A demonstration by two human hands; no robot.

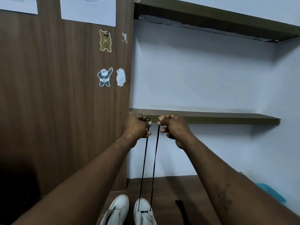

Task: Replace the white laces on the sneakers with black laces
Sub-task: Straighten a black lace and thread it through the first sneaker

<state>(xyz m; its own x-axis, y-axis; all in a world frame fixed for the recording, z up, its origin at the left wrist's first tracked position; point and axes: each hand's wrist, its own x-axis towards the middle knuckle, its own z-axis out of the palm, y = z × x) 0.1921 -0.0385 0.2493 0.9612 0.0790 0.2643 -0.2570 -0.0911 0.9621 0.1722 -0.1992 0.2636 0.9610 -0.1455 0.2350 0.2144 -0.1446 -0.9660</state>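
Observation:
Two white sneakers stand side by side on the brown table at the bottom edge: the left sneaker (pixel 117 210) and the right sneaker (pixel 143 211). A black lace (pixel 154 163) runs up in two taut strands from the front eyelets of the right sneaker. My left hand (pixel 138 125) grips the end of the left strand, raised high in front of the lower shelf. My right hand (pixel 172 125) pinches the end of the right strand at the same height. Another black lace (pixel 181 208) lies on the table to the right of the sneakers.
A wooden cabinet side (pixel 65 103) with bear stickers (pixel 105 40) rises on the left. Two dark wall shelves, the lower shelf (pixel 227 118) and an upper shelf (pixel 211 18), stick out from the pale wall. A teal object (pixel 271 191) lies at the right edge.

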